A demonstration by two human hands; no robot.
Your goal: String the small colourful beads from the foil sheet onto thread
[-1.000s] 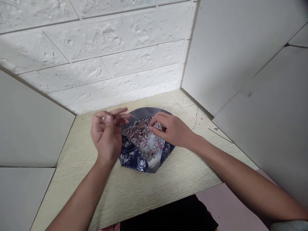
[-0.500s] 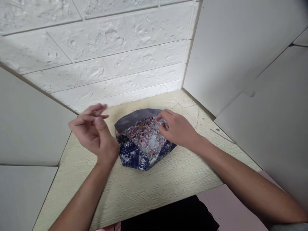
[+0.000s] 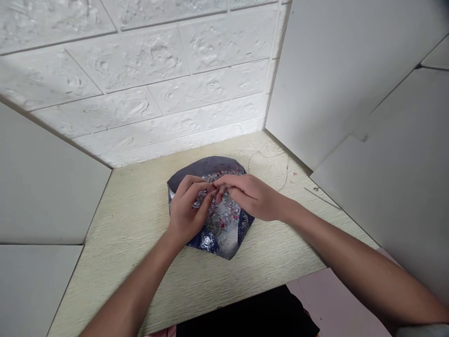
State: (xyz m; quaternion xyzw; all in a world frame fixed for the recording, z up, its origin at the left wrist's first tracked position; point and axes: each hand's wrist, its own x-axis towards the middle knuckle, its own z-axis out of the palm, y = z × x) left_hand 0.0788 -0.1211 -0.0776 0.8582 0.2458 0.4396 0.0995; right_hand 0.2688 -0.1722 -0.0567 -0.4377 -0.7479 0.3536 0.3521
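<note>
The left hand [image 3: 187, 208] and right hand [image 3: 252, 196] are held together, fingertips [image 3: 220, 188] meeting over the beads [image 3: 224, 217] in a blue printed pouch [image 3: 206, 166], at 12 o'clock on the pale wood-grain desk [image 3: 140, 234]; whether anything is pinched cannot be told

Your head camera looks forward and down, close above your left hand [image 3: 185, 210] and right hand [image 3: 254, 196] at twelve o'clock.

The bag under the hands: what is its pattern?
The bag is navy with white roses, best in the head view.
</note>
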